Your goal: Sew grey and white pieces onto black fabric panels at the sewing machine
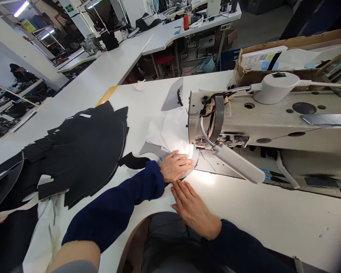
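Note:
My left hand (176,165) lies flat on a layered white and grey fabric piece (170,132), just in front of the presser foot (200,143) of an industrial sewing machine (244,121). A lamp lights that spot. My right hand (193,208) rests palm down on the white table (272,216), its fingertips at the curved grey edge of the fabric. To the left of both hands lies a large pile of cut black fabric pieces (82,151). A grey piece (173,94) stands out behind the machine head.
A cardboard box of papers and white material (261,60) stands behind the machine. A bar lamp (238,163) hangs over the table on a flexible neck. Further tables and sewing machines stretch behind, with an orange thread cone (185,22) on one. A dark-clad person (21,74) stands far left.

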Available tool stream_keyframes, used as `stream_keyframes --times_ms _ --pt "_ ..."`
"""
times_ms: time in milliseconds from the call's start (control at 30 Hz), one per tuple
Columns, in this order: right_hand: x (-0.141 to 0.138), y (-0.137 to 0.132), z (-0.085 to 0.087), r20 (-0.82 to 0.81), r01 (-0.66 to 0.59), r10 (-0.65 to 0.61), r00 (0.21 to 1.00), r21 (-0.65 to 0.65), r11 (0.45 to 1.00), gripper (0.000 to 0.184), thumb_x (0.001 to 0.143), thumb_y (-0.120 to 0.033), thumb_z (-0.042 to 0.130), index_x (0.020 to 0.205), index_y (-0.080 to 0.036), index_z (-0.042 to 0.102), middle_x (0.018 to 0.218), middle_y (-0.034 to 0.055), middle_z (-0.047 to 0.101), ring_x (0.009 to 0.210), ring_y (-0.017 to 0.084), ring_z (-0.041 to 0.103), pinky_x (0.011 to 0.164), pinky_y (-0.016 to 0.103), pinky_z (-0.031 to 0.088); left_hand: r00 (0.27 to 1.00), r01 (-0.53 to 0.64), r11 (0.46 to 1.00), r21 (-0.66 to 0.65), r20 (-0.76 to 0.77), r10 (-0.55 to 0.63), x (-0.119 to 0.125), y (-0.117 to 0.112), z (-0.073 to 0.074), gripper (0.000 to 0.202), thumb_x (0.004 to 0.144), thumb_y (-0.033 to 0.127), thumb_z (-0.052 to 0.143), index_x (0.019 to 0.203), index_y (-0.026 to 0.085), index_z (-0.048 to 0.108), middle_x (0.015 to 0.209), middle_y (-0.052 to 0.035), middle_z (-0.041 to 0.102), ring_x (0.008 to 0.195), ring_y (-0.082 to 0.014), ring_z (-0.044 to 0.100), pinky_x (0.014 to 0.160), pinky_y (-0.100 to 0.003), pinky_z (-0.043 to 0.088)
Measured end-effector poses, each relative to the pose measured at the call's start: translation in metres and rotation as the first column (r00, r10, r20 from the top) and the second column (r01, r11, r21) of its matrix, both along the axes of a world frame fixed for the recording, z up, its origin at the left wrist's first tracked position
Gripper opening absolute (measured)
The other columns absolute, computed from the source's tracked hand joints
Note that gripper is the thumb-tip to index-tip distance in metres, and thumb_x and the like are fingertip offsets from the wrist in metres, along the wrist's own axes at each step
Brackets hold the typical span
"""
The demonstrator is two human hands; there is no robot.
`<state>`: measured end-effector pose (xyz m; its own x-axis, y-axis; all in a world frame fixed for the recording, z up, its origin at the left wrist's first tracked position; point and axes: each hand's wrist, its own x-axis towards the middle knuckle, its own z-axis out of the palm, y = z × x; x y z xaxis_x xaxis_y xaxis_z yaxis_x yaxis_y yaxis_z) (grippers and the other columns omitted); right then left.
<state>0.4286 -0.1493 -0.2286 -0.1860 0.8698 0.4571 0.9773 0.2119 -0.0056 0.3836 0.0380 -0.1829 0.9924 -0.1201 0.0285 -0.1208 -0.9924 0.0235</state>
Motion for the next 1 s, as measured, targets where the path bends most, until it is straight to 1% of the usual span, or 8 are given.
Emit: stream_keyframes --times_ms 167,333,400,533,633,733,867,1000 --pt "0.011 0.005 0.000 -0.003 0.038 -0.038 0.999 0.012 0.999 0.050 0.091 -0.039 0.050 0.122 0.000 0.055 0.132 0.0235 0.050 0.126 0.034 0.042 0.106 0.051 0.031 0.997 -0.033 0.999 -0.002 0.070 0.033 0.015 -0.001 -0.003 0.038 0.088 0.023 0.043 0.124 0.025 0.056 0.135 0.0012 0.052 0.125 -0.0197 0.041 0.108 -0.043 0.027" --pt "0.030 0.009 0.002 -0.017 0.059 -0.059 0.998 0.009 0.998 0.040 0.093 -0.032 0.048 0.118 -0.003 0.058 0.128 0.0206 0.055 0.125 0.033 0.045 0.105 0.052 0.035 0.987 -0.110 0.994 -0.007 0.117 0.110 0.028 0.000 -0.007 0.037 0.089 0.023 0.042 0.123 0.022 0.057 0.135 -0.0020 0.051 0.124 -0.0215 0.041 0.105 -0.041 0.031" --pt "0.036 0.008 0.005 -0.013 0.043 -0.043 0.999 -0.004 0.999 0.036 0.093 -0.026 0.047 0.118 -0.003 0.058 0.131 0.0205 0.052 0.127 0.033 0.043 0.104 0.052 0.037 0.994 -0.049 0.999 -0.008 0.095 0.050 0.025 0.006 -0.001 0.039 0.090 0.025 0.041 0.126 0.020 0.055 0.138 -0.0026 0.048 0.126 -0.0219 0.039 0.106 -0.040 0.030" --pt "0.042 0.007 0.012 -0.035 -0.030 0.029 0.999 -0.042 0.999 0.033 0.092 -0.016 0.045 0.120 -0.001 0.056 0.133 0.0223 0.049 0.131 0.034 0.037 0.103 0.050 0.041 0.975 0.221 0.975 0.010 -0.040 -0.220 0.008 0.030 0.023 0.053 0.087 0.033 0.047 0.138 0.018 0.042 0.145 -0.0050 0.039 0.133 -0.0234 0.032 0.111 -0.044 0.022" --pt "0.042 0.005 0.014 -0.066 -0.050 0.048 0.997 -0.044 0.998 0.034 0.091 -0.011 0.046 0.121 0.001 0.055 0.129 0.0245 0.051 0.132 0.034 0.035 0.103 0.049 0.042 0.952 0.299 0.953 0.044 -0.084 -0.295 0.002 0.045 0.033 0.057 0.085 0.034 0.052 0.139 0.020 0.040 0.145 -0.0062 0.039 0.135 -0.0255 0.031 0.113 -0.050 0.013" --pt "0.040 0.005 0.014 -0.060 -0.035 0.033 0.998 -0.036 0.999 0.034 0.090 -0.012 0.048 0.120 0.003 0.055 0.128 0.0255 0.051 0.129 0.034 0.039 0.103 0.050 0.042 0.942 0.331 0.942 0.064 -0.090 -0.324 0.006 0.050 0.032 0.051 0.087 0.031 0.053 0.136 0.023 0.045 0.143 -0.0042 0.042 0.134 -0.0231 0.034 0.115 -0.048 0.009" --pt "0.035 0.006 0.015 -0.004 0.008 -0.008 1.000 -0.022 1.000 0.033 0.091 -0.015 0.048 0.117 0.003 0.057 0.124 0.0246 0.055 0.123 0.033 0.046 0.102 0.049 0.042 0.932 0.349 0.934 0.080 -0.135 -0.336 0.010 0.050 0.022 0.049 0.089 0.032 0.052 0.136 0.022 0.043 0.143 -0.0042 0.042 0.129 -0.0206 0.039 0.115 -0.046 0.007" --pt "0.032 0.009 0.020 0.044 0.032 -0.032 0.999 -0.012 0.999 0.031 0.091 -0.016 0.047 0.113 0.002 0.060 0.119 0.0233 0.058 0.117 0.033 0.051 0.100 0.049 0.042 0.945 0.320 0.938 0.137 -0.113 -0.306 0.007 0.046 0.011 0.040 0.094 0.033 0.044 0.132 0.021 0.047 0.143 -0.0043 0.043 0.124 -0.0192 0.042 0.113 -0.042 0.014"
